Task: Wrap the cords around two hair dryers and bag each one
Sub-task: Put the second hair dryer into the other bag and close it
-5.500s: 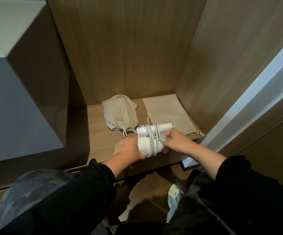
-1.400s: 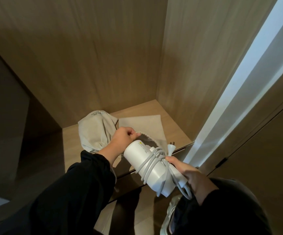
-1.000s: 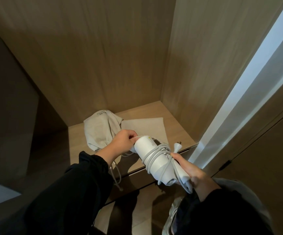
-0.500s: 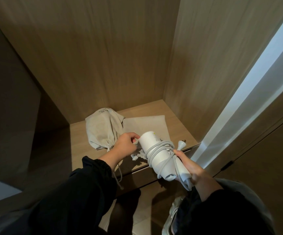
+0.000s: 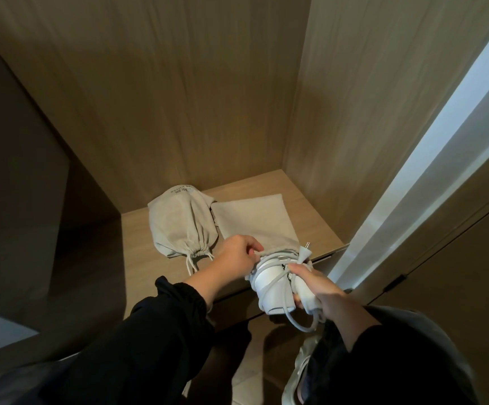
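One dryer sits bagged (image 5: 183, 226) at ten o'clock; right hand (image 5: 322, 290) clenches the wrapped hair dryer (image 5: 274, 287), left hand (image 5: 237, 258) pinches the bag mouth (image 5: 278, 249). Next: push deeper, cinch.

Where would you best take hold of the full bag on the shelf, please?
Grip the full bag at its cinched neck, coming from the front edge of the shelf. The neck is gathered narrow and points toward you; the body behind it bulges wide.
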{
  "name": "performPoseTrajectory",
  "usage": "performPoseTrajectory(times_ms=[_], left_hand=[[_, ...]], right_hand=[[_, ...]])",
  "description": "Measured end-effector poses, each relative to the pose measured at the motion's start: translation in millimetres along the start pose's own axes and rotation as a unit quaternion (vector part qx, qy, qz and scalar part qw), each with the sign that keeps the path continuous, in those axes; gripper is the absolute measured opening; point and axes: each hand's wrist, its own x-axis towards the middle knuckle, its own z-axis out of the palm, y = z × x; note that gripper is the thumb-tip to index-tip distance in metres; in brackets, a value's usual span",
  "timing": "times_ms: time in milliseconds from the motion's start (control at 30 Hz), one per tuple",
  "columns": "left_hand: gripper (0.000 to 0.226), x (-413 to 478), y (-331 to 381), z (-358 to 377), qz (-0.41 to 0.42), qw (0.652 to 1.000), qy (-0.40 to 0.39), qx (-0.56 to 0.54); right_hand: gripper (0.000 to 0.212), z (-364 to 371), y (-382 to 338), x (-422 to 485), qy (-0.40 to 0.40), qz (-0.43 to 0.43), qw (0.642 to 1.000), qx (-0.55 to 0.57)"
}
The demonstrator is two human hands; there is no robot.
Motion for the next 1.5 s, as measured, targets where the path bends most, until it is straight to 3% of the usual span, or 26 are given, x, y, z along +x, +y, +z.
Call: performPoseTrajectory(times_ms=[67,167,233,333,467,533,633,800,1067,1200,1367,1500], left_hand=[[0.022,-4.4,-3.3,2.2,0.021,0.999,-0.041,0.020],[0.027,-11.8,-6.5,7.7,0.036,0.995,-0.083,0.051],[0.029,-14.2,-5.6,11.6,0.032,0.995,-0.069,0.064],[0.035,-14.1,0.7,13.9,0.023,0.995,-0.034,0.087],[0.023,-8.9,6.9,16.6,0.008,0.991,0.011,0.130],[0.013,-5.9,8.4,16.2,0.008,0.991,0.024,0.128],[0.022,-1.6,10.8,13.7,0.017,0.993,0.028,0.114],[0.029,5.5,12.8,12.6,0.017,0.996,0.024,0.082],[0.024,0.7,12.7,17.1,0.087,0.984,0.119,0.096],[0.025,-2.7,14.6,20.8,0.148,0.966,0.160,0.138],[0.022,-6.3,16.8,25.0,0.226,0.939,0.184,0.184],[0.022,-6.1,9.5,26.2,0.286,0.908,0.193,0.239]], right_hand=[[0.085,-0.4,0.9,4.9,0.024,0.017,0.998,0.050],[0.079,-4.9,0.6,9.5,0.059,0.007,0.992,0.113],[0.081,-6.2,-1.1,11.0,0.069,0.008,0.994,0.083],[0.060,-0.8,-4.0,4.5,0.061,-0.031,0.998,-0.007],[0.081,11.1,-0.9,3.3,0.043,-0.079,0.993,-0.081],[0.070,13.0,2.5,6.9,0.036,-0.102,0.989,-0.096],[0.034,14.8,-0.5,0.6,0.014,-0.151,0.984,-0.091],[0.038,18.7,-2.1,-1.2,0.005,-0.200,0.974,-0.107],[0.056,18.6,-4.7,4.6,0.060,-0.196,0.962,-0.178],[0.052,16.9,-8.9,3.9,0.093,-0.194,0.951,-0.224],[0.046,18.8,-9.7,6.9,0.132,-0.203,0.949,-0.203],[0.047,14.0,-9.3,19.0,0.095,-0.167,0.971,-0.146]])
